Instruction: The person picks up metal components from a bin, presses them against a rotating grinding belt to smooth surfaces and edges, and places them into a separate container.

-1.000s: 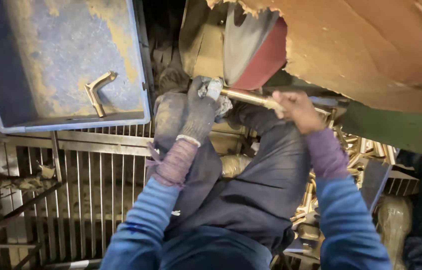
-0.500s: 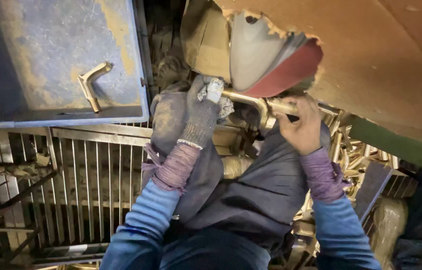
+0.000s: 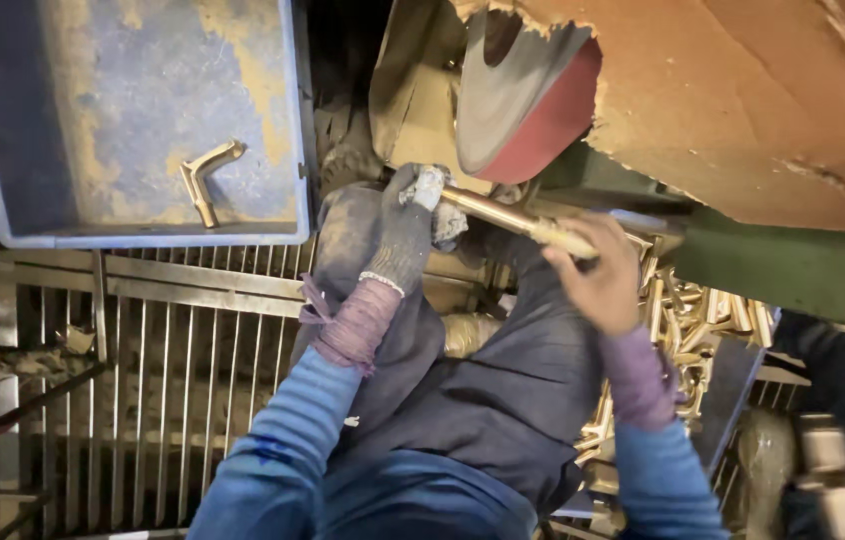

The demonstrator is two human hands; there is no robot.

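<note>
The biggest thing in my view was the torn brown cardboard sheet [image 3: 743, 110] that ran across the upper right. Under its ragged edge sat a grey and red abrasive wheel [image 3: 528, 100]. At the upper left lay a blue plastic tray [image 3: 73, 120], dusty and yellowed, with a single bent brass fitting [image 3: 205, 178] resting near its lower right corner. Below the tray a metal grille [image 3: 163, 350] spread toward the left edge. My dark apron [image 3: 483, 400] filled the middle. To the right of my lap stood a bin heaped with brass parts [image 3: 683, 330], close beside my right wrist.

The brass rod [image 3: 518, 218] lay slanted just under the wheel, spanning between my two hands; I could not tell whether it touched the wheel. My left hand [image 3: 405, 235], in a grey glove, had its grip closed around the rod's upper left end. My bare right hand [image 3: 603, 275] had its grip wrapped on the lower right end.

I judged the rod stiff, fairly heavy for its thickness, and smooth enough to slip. Holding it at both ends, clear of the wheel, looked the sound way to take it.
</note>
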